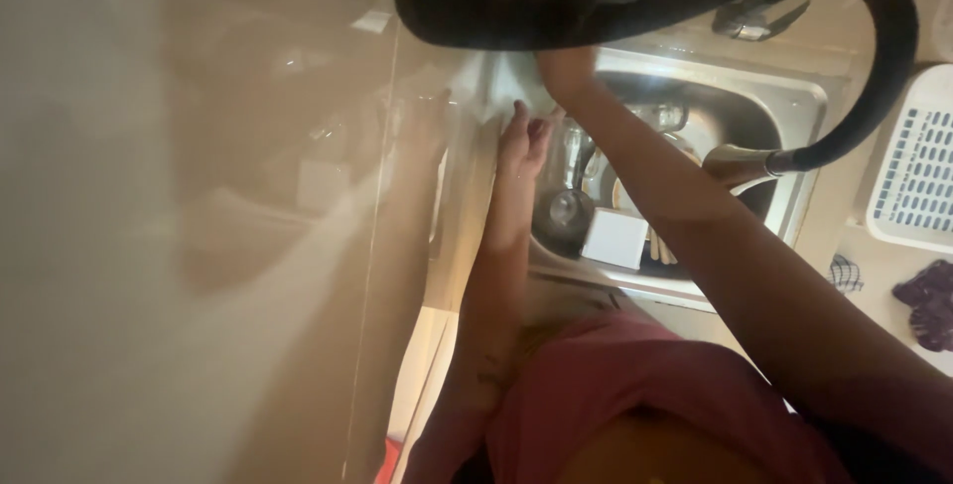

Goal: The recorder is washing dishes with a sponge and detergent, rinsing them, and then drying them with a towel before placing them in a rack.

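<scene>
Landmark: steel sink (pixel 804 97). Left hand (pixel 523 137) is laid at the sink's left rim, fingers loosely spread and pointing away from the body, nothing gripped. Right hand (pixel 564 72) is raised above the sink's far-left corner, at the underside of a black slatted rack (pixel 516 2); whether it is closed on the rack cannot be told, fingers are hidden. Rack's long axis runs left-right along the far edge of the sink. Likely risk: if bumped or let slip, the rack could drop onto the dishes (pixel 596 196) in the basin. Black faucet hose (pixel 888 57) arcs over the right side
</scene>
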